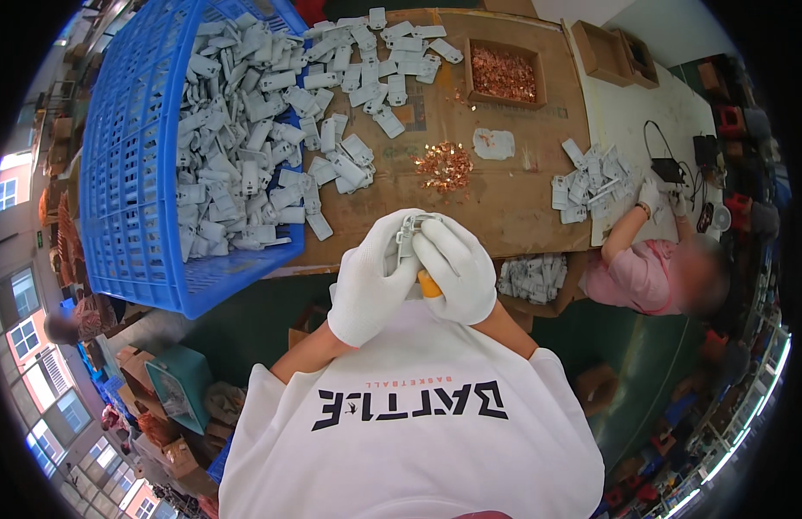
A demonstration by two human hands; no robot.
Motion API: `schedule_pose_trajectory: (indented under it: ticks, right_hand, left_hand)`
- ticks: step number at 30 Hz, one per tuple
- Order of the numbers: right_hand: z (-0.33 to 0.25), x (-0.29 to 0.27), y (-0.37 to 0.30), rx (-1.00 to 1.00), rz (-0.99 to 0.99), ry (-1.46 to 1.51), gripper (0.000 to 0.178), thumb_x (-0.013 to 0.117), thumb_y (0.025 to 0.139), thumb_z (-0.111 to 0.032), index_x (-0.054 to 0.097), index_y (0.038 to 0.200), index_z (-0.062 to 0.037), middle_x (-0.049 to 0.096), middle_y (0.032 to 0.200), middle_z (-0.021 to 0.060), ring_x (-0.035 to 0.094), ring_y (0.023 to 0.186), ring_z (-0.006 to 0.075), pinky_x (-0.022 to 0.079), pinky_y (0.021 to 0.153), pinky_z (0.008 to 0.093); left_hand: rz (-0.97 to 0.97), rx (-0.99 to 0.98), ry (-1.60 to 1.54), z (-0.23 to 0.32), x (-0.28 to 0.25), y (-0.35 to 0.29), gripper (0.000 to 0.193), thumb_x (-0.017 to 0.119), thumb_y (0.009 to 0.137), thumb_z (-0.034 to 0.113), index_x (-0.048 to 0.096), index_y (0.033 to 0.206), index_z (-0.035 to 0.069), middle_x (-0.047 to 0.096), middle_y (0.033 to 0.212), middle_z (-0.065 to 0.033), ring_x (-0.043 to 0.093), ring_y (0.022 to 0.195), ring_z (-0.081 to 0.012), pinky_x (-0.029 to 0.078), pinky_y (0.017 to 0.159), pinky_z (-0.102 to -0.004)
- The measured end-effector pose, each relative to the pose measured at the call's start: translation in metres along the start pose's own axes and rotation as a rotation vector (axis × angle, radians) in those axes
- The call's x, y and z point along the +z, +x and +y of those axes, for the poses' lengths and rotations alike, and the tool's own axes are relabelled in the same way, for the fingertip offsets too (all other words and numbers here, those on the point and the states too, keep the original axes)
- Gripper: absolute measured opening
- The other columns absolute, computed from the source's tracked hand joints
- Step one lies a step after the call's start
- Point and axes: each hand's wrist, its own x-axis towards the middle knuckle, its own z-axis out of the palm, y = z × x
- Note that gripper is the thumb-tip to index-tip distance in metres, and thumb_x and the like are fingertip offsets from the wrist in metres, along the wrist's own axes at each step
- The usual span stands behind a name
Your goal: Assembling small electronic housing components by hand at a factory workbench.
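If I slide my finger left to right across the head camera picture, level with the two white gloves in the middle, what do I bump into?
Blue basket → left hand → right hand → pale parts below the table edge → co-worker in pink.

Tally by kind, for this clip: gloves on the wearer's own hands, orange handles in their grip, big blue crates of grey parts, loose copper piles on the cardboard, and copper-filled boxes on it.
Gloves: 2, left glove and right glove
Orange handle: 1
Blue crate: 1
Copper pile: 1
Copper-filled box: 1
Total: 6
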Motion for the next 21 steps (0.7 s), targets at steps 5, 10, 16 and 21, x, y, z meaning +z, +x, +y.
schedule_pose_trajectory:
  ticks: [5, 10, 16, 21]
  right_hand:
    - [-0.003, 0.002, 0.003, 0.033, -0.032, -0.033, 0.047, 0.067, 0.074, -0.013, 0.06, 0.119, -0.0014, 0.052, 0.126, 0.0114, 0.054, 0.114, 0.0334, 0.051, 0.077, 0.0369]
    - [-0.006, 0.004, -0.002, 0.07, -0.083, -0.027, 0.048, 0.067, 0.073, -0.013, 0.059, 0.12, -0.0017, 0.053, 0.124, 0.0105, 0.054, 0.112, 0.0317, 0.051, 0.077, 0.0363]
    - [-0.004, 0.008, -0.011, 0.199, -0.133, 0.066, 0.05, 0.067, 0.07, -0.01, 0.058, 0.118, -0.0016, 0.054, 0.123, 0.0103, 0.054, 0.111, 0.0305, 0.051, 0.081, 0.0359]
    - [0.02, 0.017, -0.02, 0.489, -0.067, 0.31, 0.041, 0.059, 0.077, 0.002, 0.055, 0.118, -0.0044, 0.055, 0.119, 0.0162, 0.056, 0.111, 0.0323, 0.046, 0.094, 0.0395]
  left_hand:
    - [0.034, 0.011, 0.078, 0.001, -0.001, -0.002, 0.041, 0.058, 0.086, -0.001, 0.053, 0.126, 0.004, 0.068, 0.103, -0.0169, 0.069, 0.097, -0.0271, 0.054, 0.079, -0.0308]
    - [0.012, -0.025, 0.168, -0.004, -0.001, -0.005, 0.043, 0.059, 0.084, -0.001, 0.054, 0.126, 0.004, 0.068, 0.101, -0.0186, 0.069, 0.094, -0.0303, 0.054, 0.079, -0.0317]
    - [-0.034, -0.052, 0.212, -0.013, 0.006, -0.003, 0.046, 0.057, 0.083, -0.002, 0.052, 0.128, 0.005, 0.067, 0.1, -0.0198, 0.068, 0.091, -0.0317, 0.053, 0.077, -0.0334]
    - [-0.082, -0.002, 0.33, -0.047, 0.028, 0.023, 0.048, 0.053, 0.084, -0.001, 0.046, 0.13, 0.008, 0.065, 0.096, -0.0224, 0.063, 0.088, -0.0409, 0.052, 0.075, -0.0445]
